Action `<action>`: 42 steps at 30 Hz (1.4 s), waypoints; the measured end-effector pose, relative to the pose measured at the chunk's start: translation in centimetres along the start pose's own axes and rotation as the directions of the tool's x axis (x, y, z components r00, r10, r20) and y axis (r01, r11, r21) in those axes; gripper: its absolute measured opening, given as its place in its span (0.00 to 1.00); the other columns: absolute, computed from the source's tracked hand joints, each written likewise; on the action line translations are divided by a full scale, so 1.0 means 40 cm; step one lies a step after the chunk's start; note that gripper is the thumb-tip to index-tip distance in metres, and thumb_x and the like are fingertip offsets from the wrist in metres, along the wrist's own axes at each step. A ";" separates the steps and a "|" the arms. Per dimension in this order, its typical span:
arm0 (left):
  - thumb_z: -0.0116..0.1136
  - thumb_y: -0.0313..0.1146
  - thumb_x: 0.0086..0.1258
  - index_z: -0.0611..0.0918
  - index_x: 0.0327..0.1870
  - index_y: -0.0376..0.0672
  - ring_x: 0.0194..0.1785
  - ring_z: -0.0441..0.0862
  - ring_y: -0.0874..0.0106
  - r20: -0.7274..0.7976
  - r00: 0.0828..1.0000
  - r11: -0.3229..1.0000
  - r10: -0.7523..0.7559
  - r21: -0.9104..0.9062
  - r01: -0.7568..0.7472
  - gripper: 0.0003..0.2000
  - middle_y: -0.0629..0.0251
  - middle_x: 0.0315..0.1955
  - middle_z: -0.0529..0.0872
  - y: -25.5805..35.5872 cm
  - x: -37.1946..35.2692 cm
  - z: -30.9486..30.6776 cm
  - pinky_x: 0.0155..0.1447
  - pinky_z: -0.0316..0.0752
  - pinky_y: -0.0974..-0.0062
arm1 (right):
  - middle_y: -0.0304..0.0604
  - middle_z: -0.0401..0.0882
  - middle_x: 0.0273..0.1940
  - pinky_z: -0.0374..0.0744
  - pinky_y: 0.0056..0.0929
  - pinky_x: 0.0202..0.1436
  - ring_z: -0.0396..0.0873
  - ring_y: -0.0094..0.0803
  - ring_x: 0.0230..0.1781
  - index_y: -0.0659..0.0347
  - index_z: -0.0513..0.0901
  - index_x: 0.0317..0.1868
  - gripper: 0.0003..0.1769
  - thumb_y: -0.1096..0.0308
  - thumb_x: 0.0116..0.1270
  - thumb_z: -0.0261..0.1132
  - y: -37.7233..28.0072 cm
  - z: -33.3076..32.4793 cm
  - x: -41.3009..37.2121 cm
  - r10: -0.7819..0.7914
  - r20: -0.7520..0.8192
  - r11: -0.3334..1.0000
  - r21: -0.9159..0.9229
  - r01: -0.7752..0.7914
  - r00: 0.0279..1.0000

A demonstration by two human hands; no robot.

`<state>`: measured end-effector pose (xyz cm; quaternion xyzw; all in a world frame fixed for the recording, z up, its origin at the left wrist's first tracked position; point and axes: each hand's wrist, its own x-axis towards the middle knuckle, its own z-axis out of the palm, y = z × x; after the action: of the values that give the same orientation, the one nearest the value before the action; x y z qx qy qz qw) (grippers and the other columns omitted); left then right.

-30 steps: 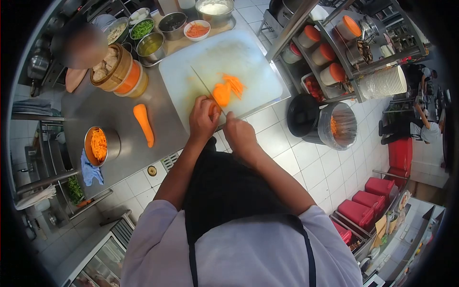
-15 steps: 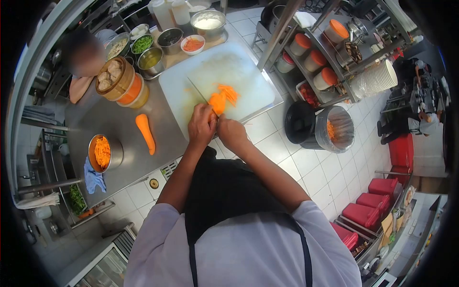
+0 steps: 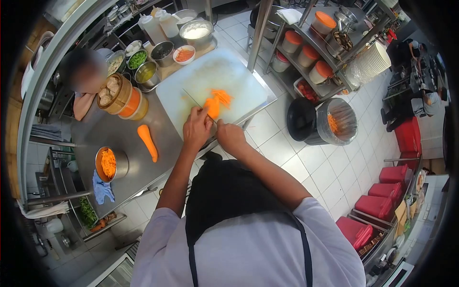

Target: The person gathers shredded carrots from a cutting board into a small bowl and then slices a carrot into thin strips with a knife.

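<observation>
My right hand (image 3: 232,137) is closed round the handle of a knife (image 3: 193,99), its blade pointing away and to the left across the white cutting board (image 3: 248,71). My left hand (image 3: 197,128) has bent fingers holding the near side of a stack of carrot slices (image 3: 212,108), close beside the blade. Thin carrot strips (image 3: 222,96) lie just beyond the slices. To the left, a peeled carrot (image 3: 147,143) rests on the steel table (image 3: 131,177). A metal pot (image 3: 121,165) holding carrot strips stands further left, with a blue cloth (image 3: 102,189) by it.
Steamer baskets (image 3: 125,98) with dumplings stand left of the board, near another person (image 3: 83,105). Several bowls, including chopped greens (image 3: 137,60) and orange shreds (image 3: 184,55), line the back. A lined bin (image 3: 337,122) and a rack of tubs (image 3: 320,71) are to the right.
The view has shifted slightly. My left hand has moved back a little on the carrot slices, its fingers less bunched. My right hand still holds the knife at the slices.
</observation>
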<state>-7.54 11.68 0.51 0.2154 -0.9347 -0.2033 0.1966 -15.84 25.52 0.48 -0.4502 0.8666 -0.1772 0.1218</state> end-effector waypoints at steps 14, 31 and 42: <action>0.66 0.34 0.73 0.80 0.58 0.42 0.58 0.83 0.47 -0.232 0.958 0.969 -0.171 -0.217 0.121 0.15 0.52 0.56 0.82 -0.033 -0.045 0.089 0.58 0.80 0.52 | 0.63 0.84 0.25 0.84 0.59 0.35 0.86 0.62 0.28 0.69 0.77 0.45 0.10 0.69 0.72 0.61 0.009 -0.090 -0.123 0.004 -0.043 0.992 0.125 0.002 0.999; 0.65 0.30 0.72 0.81 0.55 0.40 0.56 0.84 0.47 -0.265 0.950 0.967 -0.166 -0.231 0.105 0.14 0.52 0.55 0.83 -0.024 -0.039 0.087 0.58 0.80 0.54 | 0.63 0.85 0.26 0.85 0.57 0.36 0.87 0.62 0.29 0.70 0.76 0.43 0.10 0.70 0.69 0.63 -0.022 -0.120 -0.126 0.035 0.067 0.991 0.128 -0.044 0.997; 0.64 0.32 0.73 0.83 0.54 0.40 0.55 0.85 0.49 -0.249 0.954 0.971 -0.169 -0.209 0.117 0.12 0.52 0.54 0.82 -0.023 -0.037 0.083 0.57 0.80 0.54 | 0.62 0.85 0.26 0.85 0.56 0.35 0.87 0.61 0.28 0.69 0.74 0.42 0.10 0.70 0.70 0.63 -0.033 -0.136 -0.119 0.044 0.108 0.993 0.100 -0.055 0.993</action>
<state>-7.53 12.63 -3.12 0.2880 -0.8578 -0.2756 0.3244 -14.18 29.82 6.22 -0.4304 0.8596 -0.1944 0.1949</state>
